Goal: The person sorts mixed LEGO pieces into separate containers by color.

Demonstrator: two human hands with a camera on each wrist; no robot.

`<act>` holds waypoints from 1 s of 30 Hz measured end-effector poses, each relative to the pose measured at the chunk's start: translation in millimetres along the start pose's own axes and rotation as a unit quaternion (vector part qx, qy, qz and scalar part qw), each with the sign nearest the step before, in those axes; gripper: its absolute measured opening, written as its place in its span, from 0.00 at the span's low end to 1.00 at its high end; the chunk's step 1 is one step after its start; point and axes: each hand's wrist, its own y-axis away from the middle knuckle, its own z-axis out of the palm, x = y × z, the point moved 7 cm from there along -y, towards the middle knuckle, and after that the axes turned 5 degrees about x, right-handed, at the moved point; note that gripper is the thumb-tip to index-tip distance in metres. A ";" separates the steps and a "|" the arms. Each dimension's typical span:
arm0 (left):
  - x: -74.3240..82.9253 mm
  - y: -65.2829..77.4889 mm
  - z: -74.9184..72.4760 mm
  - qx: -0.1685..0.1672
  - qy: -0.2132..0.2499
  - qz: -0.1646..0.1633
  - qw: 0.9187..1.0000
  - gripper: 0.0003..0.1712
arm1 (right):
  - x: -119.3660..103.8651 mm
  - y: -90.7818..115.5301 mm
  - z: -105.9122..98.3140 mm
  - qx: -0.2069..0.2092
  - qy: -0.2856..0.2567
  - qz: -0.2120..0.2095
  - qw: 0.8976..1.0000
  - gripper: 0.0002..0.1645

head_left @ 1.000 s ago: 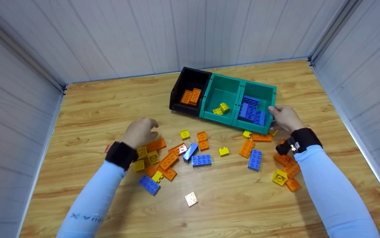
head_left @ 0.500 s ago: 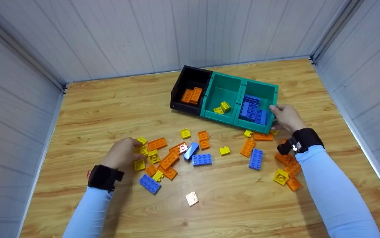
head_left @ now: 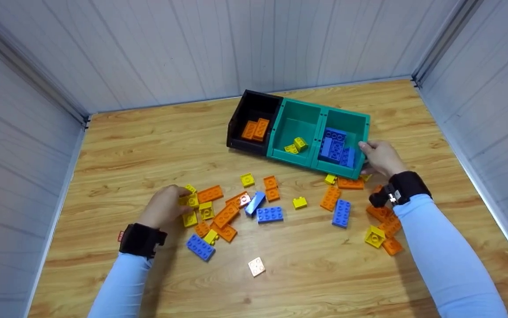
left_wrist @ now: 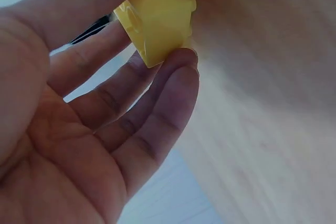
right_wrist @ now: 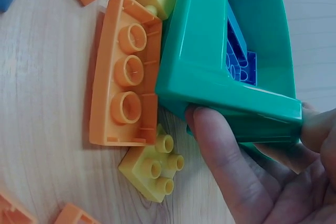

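Note:
My left hand (head_left: 165, 206) is at the left cluster of toy building bricks, with thumb and fingers around a yellow brick (left_wrist: 160, 19). The left wrist view shows the thumb on one side of that brick and fingertips on the other. More yellow bricks (head_left: 206, 210) lie right beside it. My right hand (head_left: 384, 158) grips the outer end of the green bin (right_wrist: 202, 40), thumb over the rim and fingers beneath. Blue bricks (head_left: 335, 145) lie in this compartment. The adjoining green compartment bears yellow bricks (head_left: 298, 145), and the black bin (head_left: 247, 144) contains orange bricks (head_left: 255, 129).
Orange bricks (head_left: 226, 214), blue bricks (head_left: 270, 214) and yellow ones are scattered across the wooden table (head_left: 307, 282). A pale square brick (head_left: 256, 266) lies at the front. Another orange group (head_left: 390, 225) is beneath the right wrist. White panel walls (head_left: 254, 44) enclose the table.
My left hand has come back toward the front left, from beyond the long orange brick to the yellow bricks. One yellow brick there has shifted slightly. The right hand stays on the bin.

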 end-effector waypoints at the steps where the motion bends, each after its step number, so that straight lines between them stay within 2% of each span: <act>1: 1.9 -1.2 -1.9 0.000 0.007 -0.005 1.000 0.24 | 0.2 -0.1 -0.2 0.000 -0.002 0.001 1.000 0.39; 4: 11.7 -7.2 -7.4 0.002 0.035 -0.016 0.999 0.26 | 1.0 0.0 -1.2 0.001 -0.007 0.006 1.000 0.38; 6: 23.3 -14.3 -10.2 0.007 0.042 -0.010 0.999 0.26 | 1.7 -0.1 -2.4 0.004 -0.006 0.008 1.000 0.37; 11: 68.9 -43.1 -11.5 0.029 0.036 0.059 0.997 0.25 | 1.8 0.8 -2.9 0.008 0.006 0.002 1.000 0.37; 16: 118.0 -79.9 -5.6 0.050 0.045 0.134 0.989 0.26 | -0.3 0.4 -1.2 0.009 0.007 0.001 1.000 0.37; 19: 147.8 -100.8 0.9 0.059 0.046 0.168 0.983 0.26 | -2.1 -0.4 -0.1 0.007 0.006 0.001 1.000 0.38; 22: 178.7 -120.8 10.7 0.054 0.030 0.182 0.981 0.26 | -2.9 -0.3 -0.1 0.008 0.009 0.005 1.000 0.38; 26: 215.1 -144.6 24.4 0.046 -0.012 0.179 0.983 0.22 | -2.5 0.1 -0.4 0.010 0.012 0.012 1.000 0.38; 30: 239.4 -160.8 39.2 0.041 -0.074 0.182 0.980 0.14 | -1.2 0.8 0.9 0.008 0.007 0.010 1.000 0.37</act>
